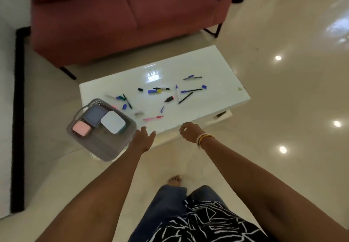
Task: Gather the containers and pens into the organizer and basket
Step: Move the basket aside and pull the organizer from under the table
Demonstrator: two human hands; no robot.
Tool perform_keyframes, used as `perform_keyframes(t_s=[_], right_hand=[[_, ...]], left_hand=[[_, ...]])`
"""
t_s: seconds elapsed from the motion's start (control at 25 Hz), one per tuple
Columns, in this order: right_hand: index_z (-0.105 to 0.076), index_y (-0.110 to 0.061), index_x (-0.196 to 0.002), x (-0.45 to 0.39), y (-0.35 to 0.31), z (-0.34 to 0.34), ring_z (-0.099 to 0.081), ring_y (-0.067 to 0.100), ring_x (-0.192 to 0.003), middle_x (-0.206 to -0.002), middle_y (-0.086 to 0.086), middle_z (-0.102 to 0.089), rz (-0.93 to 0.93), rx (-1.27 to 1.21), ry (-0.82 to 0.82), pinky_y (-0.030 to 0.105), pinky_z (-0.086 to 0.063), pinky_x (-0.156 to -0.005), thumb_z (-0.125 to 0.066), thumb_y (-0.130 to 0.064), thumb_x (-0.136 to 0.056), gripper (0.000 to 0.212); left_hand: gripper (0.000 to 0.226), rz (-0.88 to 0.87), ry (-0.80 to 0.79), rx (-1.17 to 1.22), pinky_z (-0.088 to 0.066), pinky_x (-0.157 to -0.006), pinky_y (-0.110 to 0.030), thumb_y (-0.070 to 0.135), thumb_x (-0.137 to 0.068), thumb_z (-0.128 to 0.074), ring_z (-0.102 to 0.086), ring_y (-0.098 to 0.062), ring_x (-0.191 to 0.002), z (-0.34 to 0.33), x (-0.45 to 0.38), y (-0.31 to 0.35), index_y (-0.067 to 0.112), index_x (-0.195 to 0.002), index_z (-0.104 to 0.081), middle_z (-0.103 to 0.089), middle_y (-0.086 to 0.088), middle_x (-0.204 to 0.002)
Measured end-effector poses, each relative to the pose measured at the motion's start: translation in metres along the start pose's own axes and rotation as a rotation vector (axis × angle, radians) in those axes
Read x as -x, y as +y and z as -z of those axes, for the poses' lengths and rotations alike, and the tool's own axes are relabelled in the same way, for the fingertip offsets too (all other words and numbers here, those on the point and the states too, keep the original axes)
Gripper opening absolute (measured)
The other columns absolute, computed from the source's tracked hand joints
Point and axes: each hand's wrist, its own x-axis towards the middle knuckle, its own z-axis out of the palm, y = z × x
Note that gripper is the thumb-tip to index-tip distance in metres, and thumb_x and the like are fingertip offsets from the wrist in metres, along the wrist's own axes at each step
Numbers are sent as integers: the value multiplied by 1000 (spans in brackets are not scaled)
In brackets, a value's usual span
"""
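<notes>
Basket [105, 143] overhangs the table [217, 68] corner with three containers [113, 121] inside, so a nudge could tip it. Pens [187, 91] lie scattered and could roll. Left hand [143, 137] hovers, fingers apart; right hand [188, 131] hangs loosely curled, empty.

No text, label or number can be read anywhere. The pens [156, 91] scattered at centre frame are too small and blurred for any print to show.

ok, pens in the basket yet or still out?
Out. The pens lie scattered on the white table; the grey basket shows only three lidded containers.
</notes>
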Motion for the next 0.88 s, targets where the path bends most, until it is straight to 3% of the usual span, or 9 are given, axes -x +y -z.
perform_keyframes(t_s=[0.28, 0.56, 0.72, 0.88], right_hand=[[-62, -12, -112, -8, 10, 7, -56, 29, -114, -122, 12, -61, 171, 197, -149, 34, -45, -97, -49, -18, -90, 26], [-53, -15, -129, -34, 59, 10, -51, 27, -122, -135, 10, -52, 275, 295, -209, 35, -43, -98, -49, -20, -90, 39], [-42, -15, -139, -82, 81, -24, -47, 28, -127, -137, 11, -48, 376, 355, -114, 37, -42, -101, -48, -15, -88, 51], [-35, -15, -144, -163, 109, -85, -36, 26, -139, -150, 9, -37, 584, 534, 126, 44, -36, -111, -50, -15, -87, 59]], left_hand=[[63, 124, 99, 64, -34, -107, -49, 52, -96, -37, -36, -35, -134, -30, 28, 12, 11, -144, -31, -34, -20, -146], [58, 205, 253, 152, -37, -105, -51, 48, -97, -37, -42, -36, -130, -90, 28, 32, 12, -142, -33, -40, -20, -141], [56, 192, 324, 69, -34, -105, -54, 49, -97, -34, -39, -31, -133, -136, -23, 25, 15, -142, -32, -38, -14, -145], [57, 76, 443, -177, -19, -113, -57, 48, -99, -26, -17, -27, -147, -190, -123, 5, 19, -148, -23, -17, -10, -159]])
